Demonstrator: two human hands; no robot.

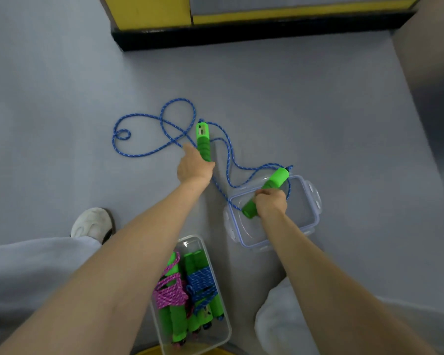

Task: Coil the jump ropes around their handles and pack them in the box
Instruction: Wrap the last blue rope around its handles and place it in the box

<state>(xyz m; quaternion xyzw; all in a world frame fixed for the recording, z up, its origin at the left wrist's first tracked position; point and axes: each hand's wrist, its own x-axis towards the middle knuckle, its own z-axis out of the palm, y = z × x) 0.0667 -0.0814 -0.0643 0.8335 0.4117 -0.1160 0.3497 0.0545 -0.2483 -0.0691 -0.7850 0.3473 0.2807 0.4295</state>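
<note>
**Both Hands on the Green Handles, Blue Rope Loose on the Floor**

And there it was: the left hand (194, 166) stretched well forward, fingers closed around the near end of one green handle (203, 139). That handle pointed away from the person, its far end up where the cord came in. The right hand (271, 204) was clenched around the second green handle (269, 188), held at a slant above a clear lid (308, 221) with latches along its edges.

The blue rope (149, 129) was not coiled at all. It sprawled over the grey floor (292, 98) in wide, crossing loops to the left of the far handle, with one tiny curl at the outer edge. From there it snaked back in waves towards the right hand's handle, one strand running over the lid's rim.

Closer in, between the two forearms, sat the clear box (190, 242). Two wound ropes lay packed inside: a pink rope (168, 290) on the left and a second blue rope (203, 280) on the right, each wrapped around green handles.

A white shoe (92, 222) rested on the floor to the left, and a yellow and black edge (241, 34) ran across the far side.
</note>
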